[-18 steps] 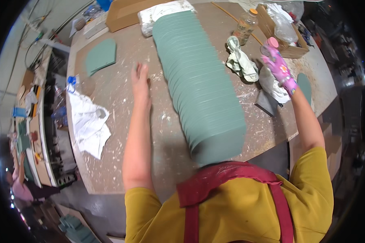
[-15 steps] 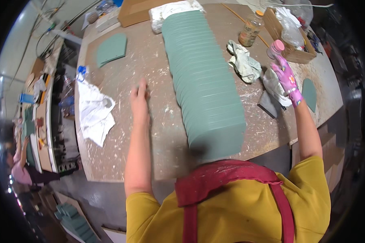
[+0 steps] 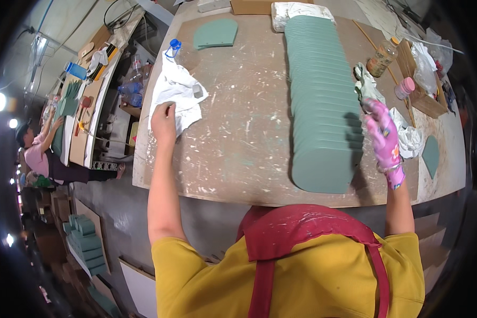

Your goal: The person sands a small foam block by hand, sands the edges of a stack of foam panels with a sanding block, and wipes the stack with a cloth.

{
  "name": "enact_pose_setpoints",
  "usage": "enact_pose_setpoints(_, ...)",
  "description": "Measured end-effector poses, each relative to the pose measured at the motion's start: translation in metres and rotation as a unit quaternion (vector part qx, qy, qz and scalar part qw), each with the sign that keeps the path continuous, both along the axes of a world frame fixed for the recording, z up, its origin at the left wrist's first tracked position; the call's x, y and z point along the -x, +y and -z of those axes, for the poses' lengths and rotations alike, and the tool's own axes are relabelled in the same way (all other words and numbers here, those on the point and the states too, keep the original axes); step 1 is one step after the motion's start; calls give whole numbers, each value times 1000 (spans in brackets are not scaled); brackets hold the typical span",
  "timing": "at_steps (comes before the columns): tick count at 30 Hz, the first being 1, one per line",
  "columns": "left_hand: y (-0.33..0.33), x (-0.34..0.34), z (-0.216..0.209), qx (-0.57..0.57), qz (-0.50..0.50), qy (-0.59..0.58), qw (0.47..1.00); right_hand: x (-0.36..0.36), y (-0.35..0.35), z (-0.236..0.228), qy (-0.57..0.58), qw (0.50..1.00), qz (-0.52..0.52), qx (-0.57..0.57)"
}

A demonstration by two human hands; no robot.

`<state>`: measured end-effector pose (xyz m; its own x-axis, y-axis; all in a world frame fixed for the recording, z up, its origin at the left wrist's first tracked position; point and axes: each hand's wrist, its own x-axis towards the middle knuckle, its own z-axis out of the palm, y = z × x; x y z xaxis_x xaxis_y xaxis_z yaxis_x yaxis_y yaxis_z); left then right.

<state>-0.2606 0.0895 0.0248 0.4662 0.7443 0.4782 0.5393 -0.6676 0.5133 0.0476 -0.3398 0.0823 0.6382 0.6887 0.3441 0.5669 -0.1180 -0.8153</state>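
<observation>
A long row of overlapping green sheets point(image 3: 323, 100) is laid down the right half of the brown worktable point(image 3: 238, 132), its near end set close to the table's front edge and its far end placed against a white-wrapped block point(image 3: 302, 13). The bare left hand point(image 3: 164, 123) is held at the lower edge of a white cloth point(image 3: 177, 93), with the fingers bent toward the thumb; whether the fabric is gripped cannot be told. The right hand point(image 3: 382, 135), covered by a pink flowered glove, is held just beside the row's right edge, its fingers loosely extended and nothing seen in its grasp. A shadow is cast on the sheets next to it. Printing is carried by an orange-capped bottle point(image 3: 382, 57), but its lettering is too small to be read. Near it are seen a pink-lidded jar point(image 3: 405, 88), a cardboard box point(image 3: 421, 85) and a crumpled white rag point(image 3: 408, 137). A smaller green stack point(image 3: 215, 34) is placed at the far left.
</observation>
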Motion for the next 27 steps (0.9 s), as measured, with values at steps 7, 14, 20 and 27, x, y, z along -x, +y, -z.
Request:
enact_pose_setpoints(7, 44, -29, 36, -75, 134, 204, 967, 109, 143, -33, 20, 982, -153, 112)
enact_pose_setpoints(14, 57, -29, 60, 2, 150, 212, 966, 129, 353, 49, -74, 969, -168, 165)
enact_pose_setpoints(20, 59, -27, 64, 12, 153, 215, 965, 140, 426, 90, -141, 953, -94, 251)
enact_pose_setpoints(27, 68, -32, 73, -16, 146, 183, 972, 103, 394, 100, 209, 969, -62, 117)
